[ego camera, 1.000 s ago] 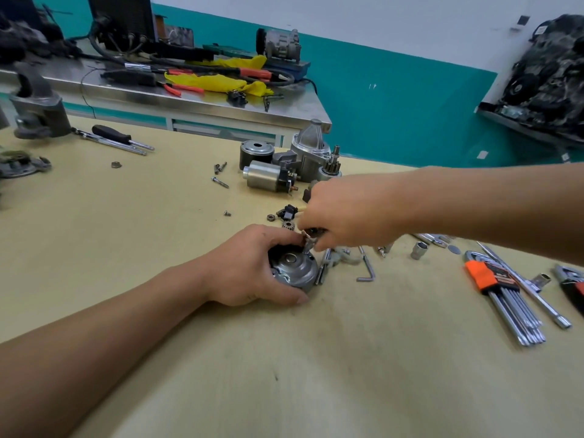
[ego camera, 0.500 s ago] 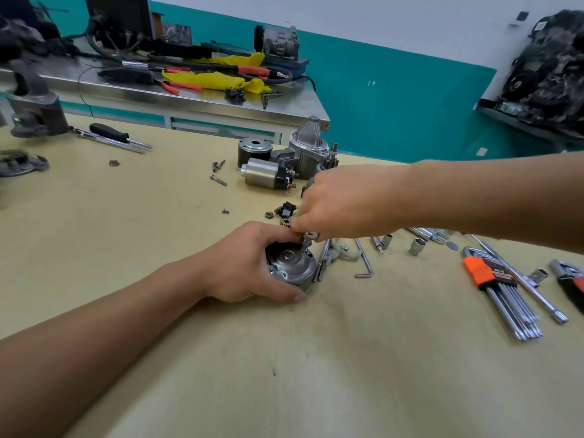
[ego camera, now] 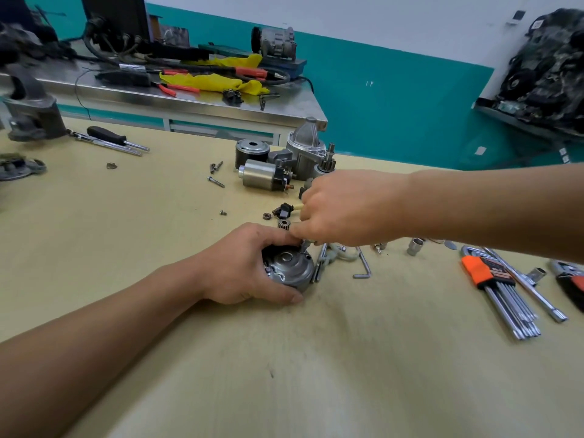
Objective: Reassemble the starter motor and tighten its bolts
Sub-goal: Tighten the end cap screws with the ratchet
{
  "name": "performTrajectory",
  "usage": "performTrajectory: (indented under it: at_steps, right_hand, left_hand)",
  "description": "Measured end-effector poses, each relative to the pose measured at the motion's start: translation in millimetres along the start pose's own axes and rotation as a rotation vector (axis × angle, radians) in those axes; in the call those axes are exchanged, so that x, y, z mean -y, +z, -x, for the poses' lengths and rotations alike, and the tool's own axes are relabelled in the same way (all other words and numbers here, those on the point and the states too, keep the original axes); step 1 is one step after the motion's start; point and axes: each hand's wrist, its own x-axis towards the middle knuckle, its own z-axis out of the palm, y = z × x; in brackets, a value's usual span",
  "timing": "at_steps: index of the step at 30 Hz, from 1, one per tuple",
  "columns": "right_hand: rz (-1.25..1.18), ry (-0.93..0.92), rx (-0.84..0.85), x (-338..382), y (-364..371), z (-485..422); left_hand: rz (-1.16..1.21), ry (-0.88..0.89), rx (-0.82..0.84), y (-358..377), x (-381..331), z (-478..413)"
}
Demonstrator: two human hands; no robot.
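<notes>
The round grey metal end cap (ego camera: 292, 268) is clamped by the left hand (ego camera: 249, 267), a thin steel driver (ego camera: 305, 246) pinched by the right hand (ego camera: 344, 210); assembly is judged early.

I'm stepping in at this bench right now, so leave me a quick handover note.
Left hand grips the round motor housing on the table. Right hand pinches a small metal tool, tip at the housing's far rim; the fastener itself is hidden.
Lying apart behind: solenoid, nose housing, cylindrical yoke; small gear, nut and loose screws nearby.
Done: a cover seems seated on the round housing. Left: finish this fastener, join the other parts, tighten the bolts. Hex key set lies to the right.
</notes>
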Motion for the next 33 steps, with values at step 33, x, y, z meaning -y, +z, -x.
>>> performTrajectory:
  at_steps: [33]
  right_hand:
    - [-0.148,0.113,0.038,-5,-7,-5]
  left_hand:
    - [-0.059,-0.01,-0.018,-1,1,0]
